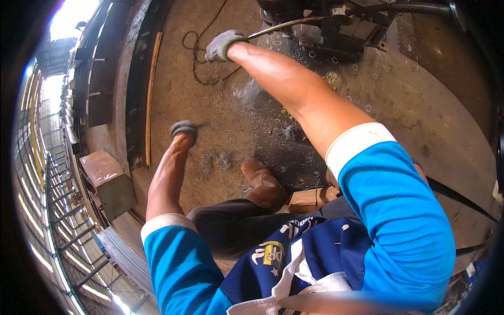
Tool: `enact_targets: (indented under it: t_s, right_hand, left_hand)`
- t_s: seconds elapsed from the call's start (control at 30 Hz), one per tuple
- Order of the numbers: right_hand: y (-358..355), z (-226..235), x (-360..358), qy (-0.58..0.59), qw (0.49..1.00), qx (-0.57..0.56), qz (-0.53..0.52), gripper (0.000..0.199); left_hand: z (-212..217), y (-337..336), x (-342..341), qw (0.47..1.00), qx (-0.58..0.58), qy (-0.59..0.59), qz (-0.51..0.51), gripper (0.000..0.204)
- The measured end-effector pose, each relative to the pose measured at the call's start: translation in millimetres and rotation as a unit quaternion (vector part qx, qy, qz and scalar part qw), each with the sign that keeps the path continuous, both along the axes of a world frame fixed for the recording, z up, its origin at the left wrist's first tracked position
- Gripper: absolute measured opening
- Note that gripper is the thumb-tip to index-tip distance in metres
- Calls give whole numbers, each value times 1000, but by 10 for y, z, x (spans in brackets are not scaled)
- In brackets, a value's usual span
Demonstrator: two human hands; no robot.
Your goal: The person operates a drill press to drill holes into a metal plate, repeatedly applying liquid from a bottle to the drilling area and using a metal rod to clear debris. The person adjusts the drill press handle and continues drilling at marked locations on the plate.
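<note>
My right hand (224, 46), in a grey knit glove with a green cuff, reaches far forward. Its fingers are closed around the end of a long metal lever (283, 25), which runs right to a round hub (341, 11) on a dark machine (336, 39). The lever's end is hidden by the glove. My left hand (184, 130), also gloved, hangs low over the dusty floor at the left, its fingers curled in. A small dark blur shows beside it, and what it holds, if anything, cannot be made out.
A large steel plate (415, 105) with chalked circles lies under the machine. Metal shavings (249, 94) are scattered near it. A dark cable (195, 68) loops over the floor. To the left are a wooden strip (153, 100), long steel beams (123, 79) and a metal box (113, 184).
</note>
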State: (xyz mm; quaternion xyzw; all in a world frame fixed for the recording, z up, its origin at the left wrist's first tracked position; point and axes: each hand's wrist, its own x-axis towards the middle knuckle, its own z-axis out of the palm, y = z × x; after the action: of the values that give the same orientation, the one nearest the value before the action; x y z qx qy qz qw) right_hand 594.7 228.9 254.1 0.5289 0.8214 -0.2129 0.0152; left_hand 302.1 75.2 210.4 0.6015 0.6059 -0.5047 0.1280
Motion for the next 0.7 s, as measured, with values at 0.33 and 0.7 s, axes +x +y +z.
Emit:
enact_targets:
  t_s: [0.33, 0.7]
  right_hand:
    - [90, -530, -345, 56, 994, 76, 59, 40]
    - [-1263, -239, 936, 286, 823, 389, 300, 55]
  left_hand:
    - [-682, -498, 414, 845, 348, -263, 310, 41]
    - [-2017, -2689, 1621, 813, 266, -397, 331, 43]
